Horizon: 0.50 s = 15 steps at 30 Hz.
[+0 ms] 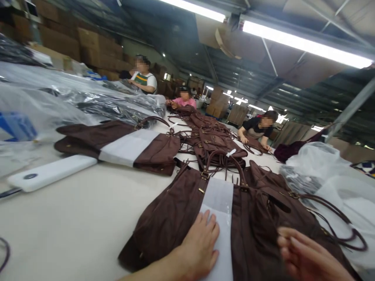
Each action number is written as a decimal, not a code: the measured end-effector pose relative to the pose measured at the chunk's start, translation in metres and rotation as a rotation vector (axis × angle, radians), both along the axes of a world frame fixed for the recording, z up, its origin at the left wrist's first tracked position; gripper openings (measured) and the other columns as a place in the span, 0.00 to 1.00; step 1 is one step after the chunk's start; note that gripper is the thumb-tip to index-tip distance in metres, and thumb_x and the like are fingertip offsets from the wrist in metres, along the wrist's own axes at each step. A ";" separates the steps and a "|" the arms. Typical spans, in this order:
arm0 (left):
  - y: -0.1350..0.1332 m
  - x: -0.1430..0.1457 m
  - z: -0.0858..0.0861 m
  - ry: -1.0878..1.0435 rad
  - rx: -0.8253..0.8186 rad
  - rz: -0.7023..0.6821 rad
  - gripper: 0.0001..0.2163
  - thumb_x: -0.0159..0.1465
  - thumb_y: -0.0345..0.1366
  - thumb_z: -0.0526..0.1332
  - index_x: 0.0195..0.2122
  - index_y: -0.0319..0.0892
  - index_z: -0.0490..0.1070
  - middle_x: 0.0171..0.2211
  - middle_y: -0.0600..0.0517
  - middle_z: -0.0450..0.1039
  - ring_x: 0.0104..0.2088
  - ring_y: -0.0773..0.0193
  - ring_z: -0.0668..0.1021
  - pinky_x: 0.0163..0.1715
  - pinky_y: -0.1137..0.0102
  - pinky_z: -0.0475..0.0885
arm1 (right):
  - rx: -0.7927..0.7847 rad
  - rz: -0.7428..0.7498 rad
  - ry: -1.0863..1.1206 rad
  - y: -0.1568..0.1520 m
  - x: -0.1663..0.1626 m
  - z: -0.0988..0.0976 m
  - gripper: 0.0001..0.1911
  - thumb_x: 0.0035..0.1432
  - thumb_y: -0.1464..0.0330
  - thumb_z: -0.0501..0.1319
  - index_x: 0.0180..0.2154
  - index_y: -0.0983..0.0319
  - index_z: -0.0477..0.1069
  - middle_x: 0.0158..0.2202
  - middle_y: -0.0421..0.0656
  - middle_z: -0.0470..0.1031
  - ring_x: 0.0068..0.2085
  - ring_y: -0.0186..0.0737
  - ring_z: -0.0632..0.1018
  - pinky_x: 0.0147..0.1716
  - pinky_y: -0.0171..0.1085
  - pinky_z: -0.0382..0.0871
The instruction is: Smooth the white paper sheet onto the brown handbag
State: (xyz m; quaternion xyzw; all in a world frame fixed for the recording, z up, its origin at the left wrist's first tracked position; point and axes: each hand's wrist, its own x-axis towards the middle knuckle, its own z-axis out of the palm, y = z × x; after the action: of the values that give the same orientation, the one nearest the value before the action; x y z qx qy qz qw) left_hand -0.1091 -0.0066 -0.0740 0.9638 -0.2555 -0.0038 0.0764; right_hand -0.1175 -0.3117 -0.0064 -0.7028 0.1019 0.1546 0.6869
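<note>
A brown handbag point(172, 210) lies flat on the table in front of me, with a white paper band point(219, 203) wrapped around its middle. My left hand point(200, 246) rests flat on the bag, its fingers spread over the band's lower edge. My right hand point(307, 259) hovers blurred over the bag's right half, fingers apart, holding nothing. The bag's thin straps point(342, 222) trail off to the right.
A second banded brown bag point(123, 146) lies to the left, with a heap of brown bags point(213, 142) behind. A white power bank point(49, 171) sits at left. Clear plastic bags point(336, 171) lie at right and far left. Three people work along the table's far sides.
</note>
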 end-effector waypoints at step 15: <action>-0.020 0.005 -0.030 -0.089 0.051 0.062 0.27 0.65 0.47 0.56 0.58 0.33 0.68 0.53 0.34 0.69 0.54 0.43 0.68 0.48 0.56 0.64 | 0.402 0.202 0.178 0.179 0.110 -0.077 0.17 0.47 0.69 0.71 0.40 0.63 0.73 0.39 0.43 0.80 0.37 0.33 0.80 0.28 0.27 0.72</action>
State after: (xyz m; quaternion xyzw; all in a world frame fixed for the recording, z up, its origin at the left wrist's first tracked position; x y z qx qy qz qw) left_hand -0.1039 -0.0262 -0.1044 0.9721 -0.2283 0.0348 0.0403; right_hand -0.0070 -0.1331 -0.0831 -0.5422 0.0586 0.3010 0.7823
